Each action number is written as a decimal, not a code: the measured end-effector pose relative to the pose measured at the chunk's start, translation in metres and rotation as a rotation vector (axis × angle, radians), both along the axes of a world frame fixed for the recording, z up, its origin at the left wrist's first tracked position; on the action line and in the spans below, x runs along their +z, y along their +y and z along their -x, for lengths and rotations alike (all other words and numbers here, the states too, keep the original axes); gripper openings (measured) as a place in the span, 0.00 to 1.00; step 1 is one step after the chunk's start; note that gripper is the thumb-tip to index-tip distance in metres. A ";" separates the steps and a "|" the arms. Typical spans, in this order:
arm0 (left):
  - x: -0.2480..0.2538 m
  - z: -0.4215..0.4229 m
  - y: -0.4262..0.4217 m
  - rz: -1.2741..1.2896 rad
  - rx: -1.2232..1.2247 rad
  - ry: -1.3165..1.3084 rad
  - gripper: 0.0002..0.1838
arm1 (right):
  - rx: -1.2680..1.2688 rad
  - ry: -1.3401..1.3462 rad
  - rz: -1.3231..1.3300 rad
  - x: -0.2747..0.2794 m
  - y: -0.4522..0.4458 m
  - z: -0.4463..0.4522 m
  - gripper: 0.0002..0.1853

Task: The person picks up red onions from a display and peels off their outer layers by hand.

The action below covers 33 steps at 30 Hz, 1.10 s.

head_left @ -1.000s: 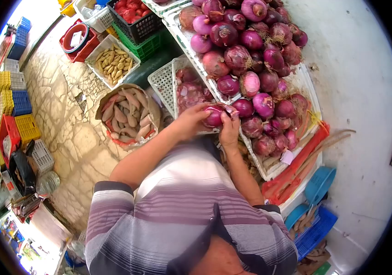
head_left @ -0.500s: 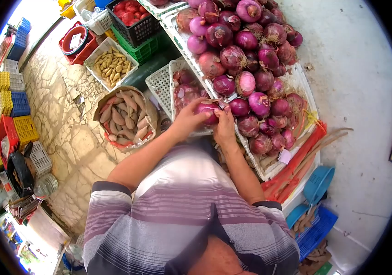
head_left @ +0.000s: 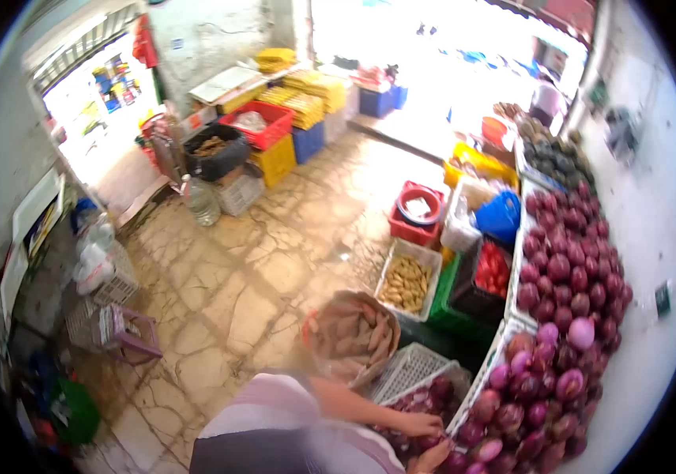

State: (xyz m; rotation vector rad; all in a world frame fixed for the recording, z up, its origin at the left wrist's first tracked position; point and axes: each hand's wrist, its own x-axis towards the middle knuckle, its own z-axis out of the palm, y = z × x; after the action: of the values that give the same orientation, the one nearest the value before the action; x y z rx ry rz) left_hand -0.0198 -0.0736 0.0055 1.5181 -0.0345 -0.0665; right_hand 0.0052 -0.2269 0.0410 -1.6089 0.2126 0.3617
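At the bottom of the view, my left hand (head_left: 423, 425) has its fingers curled around a red onion (head_left: 426, 443), which is small and blurred between the hands. My right hand (head_left: 433, 458) closes on the same onion from below, partly cut off by the frame edge. Just right of both hands lies a heap of red onions (head_left: 531, 387) in a white foam crate. Behind my left hand, more purple onions and skins sit in a second white crate (head_left: 463, 387).
Beside my left arm stands a sack of sweet potatoes (head_left: 351, 336). Farther off are a basket of yellow-brown roots (head_left: 407, 283), a black crate of red produce (head_left: 493, 268) and red basins (head_left: 417, 209). Stacked crates (head_left: 278, 154) line the far wall; a small stool (head_left: 128, 336) stands left.
My view has swung up and to the left, bringing the room and doorways into sight. Both hands remain together at the onion, now low in the frame.
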 end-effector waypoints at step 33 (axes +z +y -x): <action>0.010 -0.018 -0.023 0.037 0.125 0.583 0.13 | 0.023 0.015 0.052 -0.006 -0.054 0.032 0.19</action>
State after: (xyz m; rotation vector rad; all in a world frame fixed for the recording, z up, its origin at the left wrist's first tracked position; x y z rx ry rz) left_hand -0.0019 -0.0968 0.0155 1.4124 0.5207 -0.4024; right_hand -0.0271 -0.2813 0.0346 -1.6618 0.2169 0.3892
